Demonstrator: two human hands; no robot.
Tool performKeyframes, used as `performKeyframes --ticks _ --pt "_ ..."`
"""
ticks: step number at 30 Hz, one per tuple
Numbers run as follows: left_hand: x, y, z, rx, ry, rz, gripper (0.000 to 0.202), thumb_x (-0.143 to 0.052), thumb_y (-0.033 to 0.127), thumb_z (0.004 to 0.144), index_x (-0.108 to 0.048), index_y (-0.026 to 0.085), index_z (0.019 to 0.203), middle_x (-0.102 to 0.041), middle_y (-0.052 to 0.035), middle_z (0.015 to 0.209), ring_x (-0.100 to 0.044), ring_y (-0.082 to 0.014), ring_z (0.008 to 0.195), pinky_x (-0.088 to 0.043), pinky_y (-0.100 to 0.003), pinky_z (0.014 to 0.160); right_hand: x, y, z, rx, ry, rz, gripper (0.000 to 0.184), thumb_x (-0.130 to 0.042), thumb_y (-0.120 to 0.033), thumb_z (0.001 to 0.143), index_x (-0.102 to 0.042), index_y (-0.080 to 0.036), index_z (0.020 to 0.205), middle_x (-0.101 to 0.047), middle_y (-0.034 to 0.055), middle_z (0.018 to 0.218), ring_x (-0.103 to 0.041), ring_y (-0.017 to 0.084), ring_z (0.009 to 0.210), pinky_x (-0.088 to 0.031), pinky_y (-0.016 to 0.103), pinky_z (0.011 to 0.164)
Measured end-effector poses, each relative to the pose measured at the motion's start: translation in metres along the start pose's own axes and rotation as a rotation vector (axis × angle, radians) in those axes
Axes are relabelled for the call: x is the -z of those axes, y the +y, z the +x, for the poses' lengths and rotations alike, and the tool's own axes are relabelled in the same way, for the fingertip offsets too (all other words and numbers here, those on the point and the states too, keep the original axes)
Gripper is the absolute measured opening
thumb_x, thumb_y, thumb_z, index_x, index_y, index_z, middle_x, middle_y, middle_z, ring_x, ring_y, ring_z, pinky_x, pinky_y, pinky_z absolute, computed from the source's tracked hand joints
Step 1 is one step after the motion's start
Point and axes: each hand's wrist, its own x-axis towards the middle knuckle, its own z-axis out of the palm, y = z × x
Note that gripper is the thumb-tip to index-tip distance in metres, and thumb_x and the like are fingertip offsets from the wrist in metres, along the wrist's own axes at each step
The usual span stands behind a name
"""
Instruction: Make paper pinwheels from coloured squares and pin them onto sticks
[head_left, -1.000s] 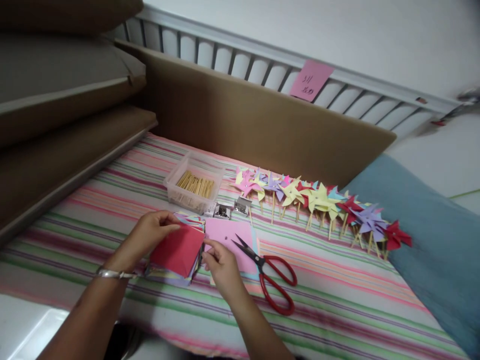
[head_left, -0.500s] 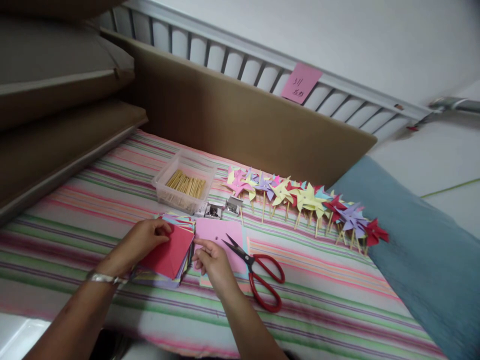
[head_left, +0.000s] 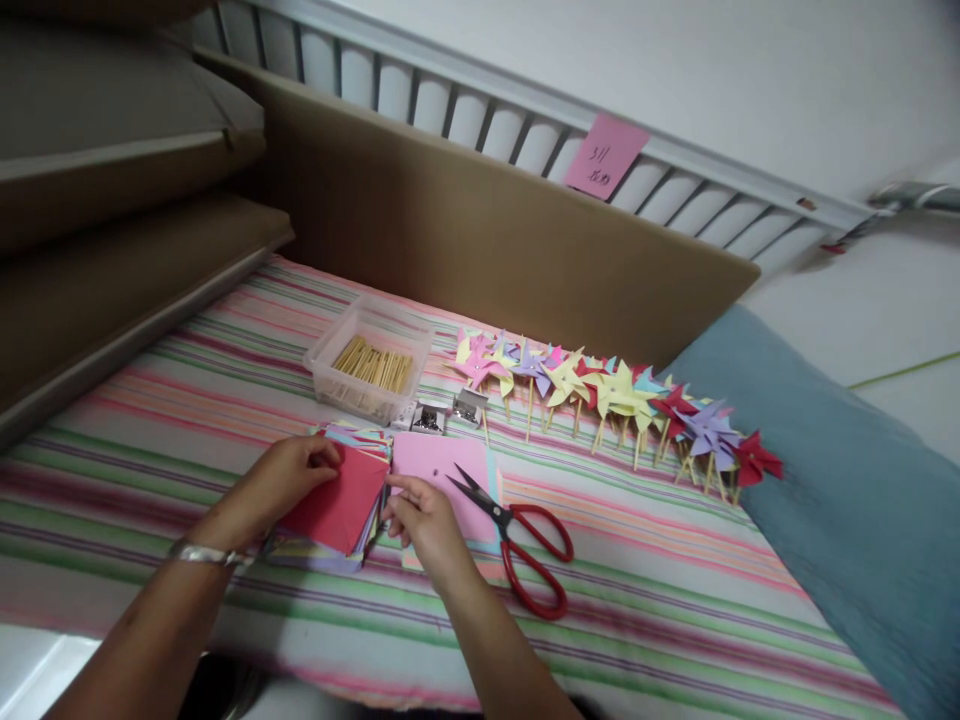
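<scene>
My left hand [head_left: 274, 483] pinches the far corner of a red paper square [head_left: 337, 505] that lies on top of a stack of coloured paper [head_left: 341, 535]. My right hand [head_left: 420, 520] has its fingers curled and pinched at the right edge of the same stack, beside a pink sheet [head_left: 442, 475] lying flat on the striped cloth. Red-handled scissors [head_left: 517, 545] lie open just to the right of that hand.
A clear plastic tub of wooden sticks [head_left: 371, 370] stands behind the stack, with small metal clips [head_left: 446, 413] beside it. A row of paper pinwheels [head_left: 615, 400] stretches to the right. A cardboard panel [head_left: 487, 240] rises at the back; a blue cushion [head_left: 847, 500] lies right.
Both hands stay on the paper stack with barely any shift in grip. The view has drifted slightly, so everything sits a little lower and further left than a second ago.
</scene>
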Motion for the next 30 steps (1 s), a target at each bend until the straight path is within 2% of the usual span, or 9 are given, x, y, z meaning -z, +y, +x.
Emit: performKeyframes --ticks 7,18,30 --pt "0.001 0.003 -0.0024 -0.007 0.015 0.005 0.008 -0.061 0.025 0.059 -0.067 0.02 0.062 -0.067 -0.0006 0.061 -0.059 -0.0197 0.06 -0.04 -0.027 0.057 -0.0026 -0.0055 -0.0025 -0.016 -0.008 0.055 0.046 -0.056 -0.022 0.067 -0.058 -0.01 0.111 -0.063 -0.0023 0.06 -0.049 0.008 0.042 -0.03 0.018 0.037" --pt "0.0019 -0.0038 -0.0011 0.009 0.001 0.004 0.009 -0.062 0.024 0.059 -0.067 0.02 0.065 -0.067 -0.0002 0.061 -0.06 -0.0197 0.061 -0.041 -0.027 0.057 -0.0004 -0.0019 -0.0061 -0.094 -0.045 0.205 0.05 -0.061 -0.028 0.067 -0.055 -0.011 0.114 -0.065 0.0006 0.065 -0.05 0.008 0.045 -0.032 0.018 0.04" --pt "0.0027 0.0031 -0.0034 0.012 -0.007 0.015 0.01 -0.062 0.026 0.059 -0.066 0.02 0.065 -0.066 0.0005 0.061 -0.059 -0.0191 0.06 -0.041 -0.027 0.057 -0.0009 -0.0061 -0.009 -0.15 -0.058 0.309 0.06 -0.069 -0.03 0.063 -0.052 -0.012 0.118 -0.065 0.0002 0.065 -0.052 0.009 0.047 -0.031 0.019 0.041"
